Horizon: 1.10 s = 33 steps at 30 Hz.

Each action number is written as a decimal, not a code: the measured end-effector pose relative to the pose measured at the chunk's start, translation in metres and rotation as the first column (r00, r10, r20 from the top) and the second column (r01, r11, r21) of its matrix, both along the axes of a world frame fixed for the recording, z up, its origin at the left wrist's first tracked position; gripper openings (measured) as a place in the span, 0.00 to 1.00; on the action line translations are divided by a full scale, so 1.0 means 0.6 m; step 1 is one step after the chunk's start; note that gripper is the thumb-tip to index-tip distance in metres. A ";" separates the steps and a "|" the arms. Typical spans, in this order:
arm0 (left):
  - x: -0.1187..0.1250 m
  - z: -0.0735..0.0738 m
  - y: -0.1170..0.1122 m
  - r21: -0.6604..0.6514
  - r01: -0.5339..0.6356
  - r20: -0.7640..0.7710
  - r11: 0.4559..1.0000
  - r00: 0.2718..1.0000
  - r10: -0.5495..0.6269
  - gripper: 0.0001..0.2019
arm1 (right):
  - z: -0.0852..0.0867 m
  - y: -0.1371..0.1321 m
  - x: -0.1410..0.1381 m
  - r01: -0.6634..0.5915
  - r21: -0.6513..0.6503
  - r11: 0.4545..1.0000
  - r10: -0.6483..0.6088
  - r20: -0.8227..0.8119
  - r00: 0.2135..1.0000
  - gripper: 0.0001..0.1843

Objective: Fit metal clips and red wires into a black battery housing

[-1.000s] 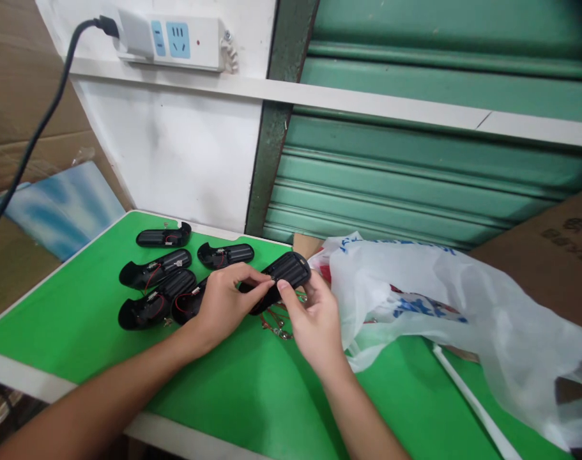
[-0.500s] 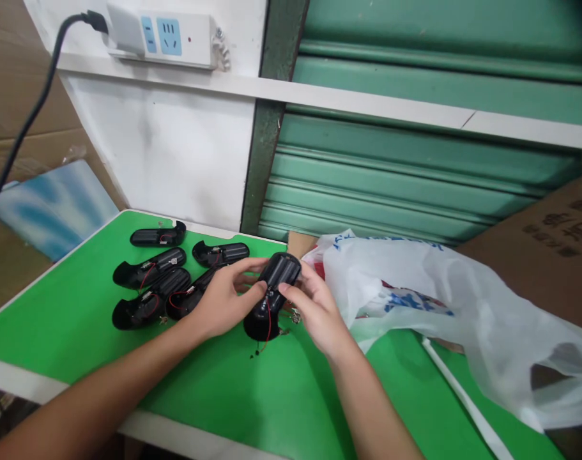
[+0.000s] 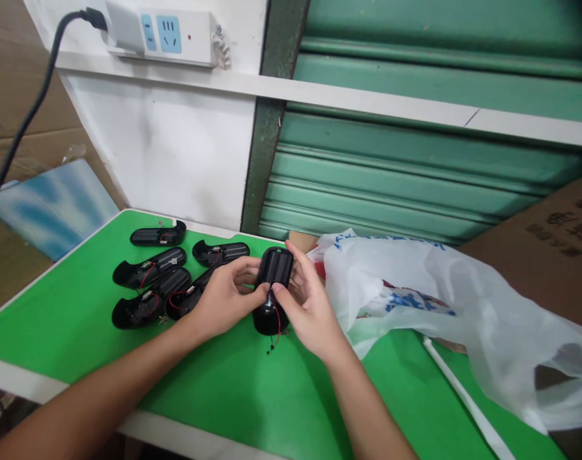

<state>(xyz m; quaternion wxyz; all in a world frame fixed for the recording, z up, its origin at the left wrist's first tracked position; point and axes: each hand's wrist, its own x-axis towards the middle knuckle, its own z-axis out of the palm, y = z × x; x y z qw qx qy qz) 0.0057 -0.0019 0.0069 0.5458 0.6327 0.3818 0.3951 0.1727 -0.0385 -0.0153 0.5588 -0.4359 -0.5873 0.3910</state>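
Both my hands hold one black plastic shell (image 3: 273, 287) just above the green table (image 3: 70, 313). It is turned almost end-on to me, its ribbed battery bay facing up, and a thin red wire hangs from its near end. My left hand (image 3: 223, 300) grips its left side with curled fingers. My right hand (image 3: 307, 303) clasps its right side, thumb on the near part. Several more black shells with red wires (image 3: 151, 281) lie in a cluster to the left of my left hand.
A white plastic bag (image 3: 439, 313) with blue print lies on the table's right half, a white rod (image 3: 467, 402) under it. A power strip (image 3: 166, 32) with a black cable hangs on the white wall behind. Cardboard boxes stand at left and right; a green shutter behind.
The shell has been turned in my hands from lying crosswise to pointing nearly end-on toward me, and the red wire now dangles from its near end.
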 end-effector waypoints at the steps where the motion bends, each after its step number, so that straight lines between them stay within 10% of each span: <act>1: 0.000 0.000 0.000 0.002 -0.004 -0.006 1.000 1.000 0.004 0.19 | 0.000 0.000 0.000 -0.007 -0.003 1.000 0.007 -0.001 1.000 0.35; 33: 0.008 -0.021 -0.009 0.160 -0.111 -0.089 0.981 0.988 0.127 0.24 | -0.016 -0.006 -0.022 0.094 0.017 0.995 -0.095 0.233 0.968 0.39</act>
